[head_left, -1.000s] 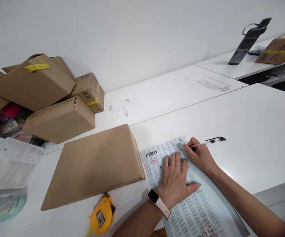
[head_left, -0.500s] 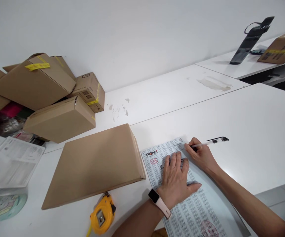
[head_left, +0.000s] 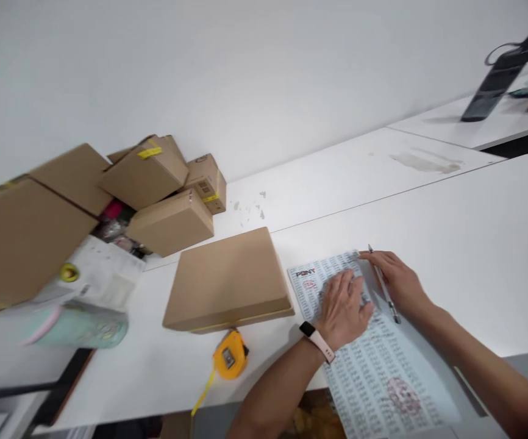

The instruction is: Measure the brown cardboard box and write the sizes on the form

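From bare right hand (head_left: 401, 280): smooth white tabletop (head_left: 469, 244) gives passage, 12 to 3 o'clock. Obstructions: bare left hand (head_left: 344, 311), 8, near; low rectangular brown cardboard box (head_left: 225, 277), 9; rounded yellow tape measure (head_left: 230, 355), 8, beyond left hand.

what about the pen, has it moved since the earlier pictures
Yes: against the desk seam, the pen has swung from roughly parallel, reaching rightward, to slanting steeply toward the bottom of the view.

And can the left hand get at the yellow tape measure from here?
Probably yes: the left hand lies flat on the printed sheet, apparently holding nothing, and the cardboard box sits behind the tape measure, not between them.
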`<action>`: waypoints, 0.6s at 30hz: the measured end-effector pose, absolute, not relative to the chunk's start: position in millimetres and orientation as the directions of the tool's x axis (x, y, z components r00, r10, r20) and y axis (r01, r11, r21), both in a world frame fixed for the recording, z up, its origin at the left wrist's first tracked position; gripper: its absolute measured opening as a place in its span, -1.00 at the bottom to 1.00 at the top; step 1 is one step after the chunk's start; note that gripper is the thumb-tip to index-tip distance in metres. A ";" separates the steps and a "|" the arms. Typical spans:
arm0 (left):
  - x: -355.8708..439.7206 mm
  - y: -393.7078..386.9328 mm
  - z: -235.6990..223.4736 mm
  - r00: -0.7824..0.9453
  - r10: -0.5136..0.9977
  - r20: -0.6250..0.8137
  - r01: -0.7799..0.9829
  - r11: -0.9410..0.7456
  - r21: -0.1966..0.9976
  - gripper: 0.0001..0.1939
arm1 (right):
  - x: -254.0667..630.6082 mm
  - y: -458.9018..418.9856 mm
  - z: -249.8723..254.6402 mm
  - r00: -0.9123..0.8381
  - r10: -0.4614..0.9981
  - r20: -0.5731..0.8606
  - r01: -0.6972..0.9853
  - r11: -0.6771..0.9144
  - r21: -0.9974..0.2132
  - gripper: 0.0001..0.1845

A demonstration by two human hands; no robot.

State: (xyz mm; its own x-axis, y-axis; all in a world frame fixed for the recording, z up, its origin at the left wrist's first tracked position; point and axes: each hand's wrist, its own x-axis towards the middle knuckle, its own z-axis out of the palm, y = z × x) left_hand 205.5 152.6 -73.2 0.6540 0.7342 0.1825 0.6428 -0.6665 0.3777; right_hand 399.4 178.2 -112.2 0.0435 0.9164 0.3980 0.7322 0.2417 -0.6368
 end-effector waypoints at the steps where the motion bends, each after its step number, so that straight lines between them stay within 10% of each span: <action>1: 202.8 145.3 -63.2 0.648 0.733 0.206 0.637 -0.670 0.380 -0.47 | 401.3 180.4 -114.5 -0.009 0.913 0.409 0.758 0.273 -0.593 -0.62; 7: 146.3 59.0 -25.6 0.596 0.716 0.363 0.574 -0.696 0.432 -0.62 | 401.2 198.6 -129.3 -0.111 0.865 0.489 0.778 0.381 -0.499 -0.71; 12: 38.6 14.1 -60.9 -0.019 0.849 0.528 0.815 -0.292 0.500 -0.83 | 373.0 159.4 -97.6 0.050 0.814 0.578 0.792 0.320 -0.519 -0.62; 18: -45.8 25.1 -88.7 -0.140 0.949 0.283 0.773 -0.074 0.631 -0.26 | 290.8 63.1 -58.9 0.199 0.815 0.543 0.666 0.294 -0.685 -0.65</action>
State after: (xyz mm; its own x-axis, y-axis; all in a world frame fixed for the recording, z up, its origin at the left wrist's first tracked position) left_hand -45.8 25.1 -88.7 -0.1404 0.9488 0.2829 0.7727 -0.0737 0.6305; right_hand 290.8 63.1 -58.9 0.1995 0.8155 0.5434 0.6662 0.2938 -0.6854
